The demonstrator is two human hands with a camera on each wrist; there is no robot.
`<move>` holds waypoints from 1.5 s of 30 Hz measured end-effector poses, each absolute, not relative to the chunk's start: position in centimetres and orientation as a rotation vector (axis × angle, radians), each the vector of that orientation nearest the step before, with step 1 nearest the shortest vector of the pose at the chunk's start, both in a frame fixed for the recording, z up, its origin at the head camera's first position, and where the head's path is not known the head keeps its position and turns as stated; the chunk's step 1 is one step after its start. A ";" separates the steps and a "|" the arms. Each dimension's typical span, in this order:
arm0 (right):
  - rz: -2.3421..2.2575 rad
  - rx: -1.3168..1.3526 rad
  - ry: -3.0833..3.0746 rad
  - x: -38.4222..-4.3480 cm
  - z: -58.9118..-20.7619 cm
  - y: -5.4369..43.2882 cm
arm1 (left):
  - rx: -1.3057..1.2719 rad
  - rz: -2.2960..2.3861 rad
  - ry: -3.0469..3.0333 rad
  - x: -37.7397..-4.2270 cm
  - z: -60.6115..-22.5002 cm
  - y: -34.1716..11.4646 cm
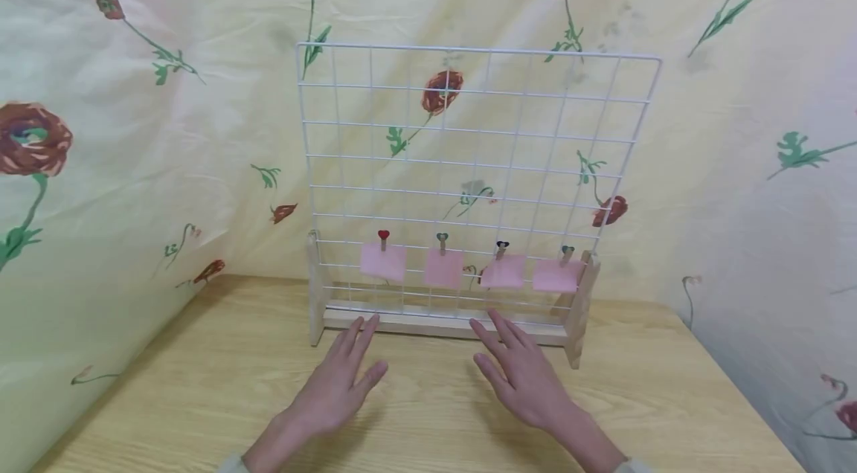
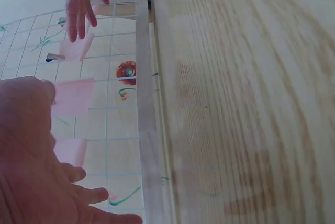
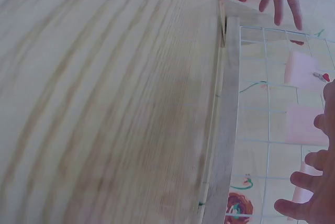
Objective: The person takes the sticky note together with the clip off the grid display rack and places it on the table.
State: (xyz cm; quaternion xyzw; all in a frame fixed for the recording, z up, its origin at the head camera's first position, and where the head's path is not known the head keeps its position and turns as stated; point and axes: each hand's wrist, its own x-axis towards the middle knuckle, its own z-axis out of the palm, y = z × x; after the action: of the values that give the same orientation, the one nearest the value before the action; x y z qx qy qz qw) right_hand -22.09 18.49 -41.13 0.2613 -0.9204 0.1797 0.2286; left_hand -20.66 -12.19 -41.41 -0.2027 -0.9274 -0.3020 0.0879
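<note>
A white wire grid [image 1: 469, 135] stands upright in a wooden base [image 1: 428, 325]. Several pink paper notes [image 1: 383, 262] hang in a row along its lower part, each held by a small wooden clip [image 1: 443, 242] with a heart on top, one red, others dark or green. My left hand [image 1: 340, 387] hovers in front of the base's left half, fingers spread and holding nothing. Over on the right side, my right hand [image 1: 525, 376] mirrors it, fingers straight and spread, nothing in its grasp. Both wrist views show the fingers extended toward the grid, with the opposite hand beyond.
The pale wooden tabletop [image 1: 221, 376] reaches out on both sides of the base. Upright wooden feet [image 1: 581, 309] rise at the base's ends. Behind and beside the table hangs a cream cloth [image 1: 254, 123] printed with red flowers.
</note>
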 end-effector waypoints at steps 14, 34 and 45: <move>0.762 0.729 -2.442 -23.2 -39.7 15.6 | -0.402 -1.752 -2.533 -22.0 -40.8 -12.7; 1.391 0.729 -2.416 -26.6 -35.8 10.2 | -0.297 -2.322 -2.153 -26.0 -40.5 -12.5; 1.777 0.737 -2.429 -29.1 -33.6 7.7 | -0.155 -2.229 -2.136 -28.7 -39.8 -11.9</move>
State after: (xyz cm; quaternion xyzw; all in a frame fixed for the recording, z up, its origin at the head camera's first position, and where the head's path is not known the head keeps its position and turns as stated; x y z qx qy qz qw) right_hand -29.14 7.65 -33.63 0.2379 -0.7838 0.5732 0.0214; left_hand -28.67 -11.91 -39.76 -0.0501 -0.6909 -0.7207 0.0253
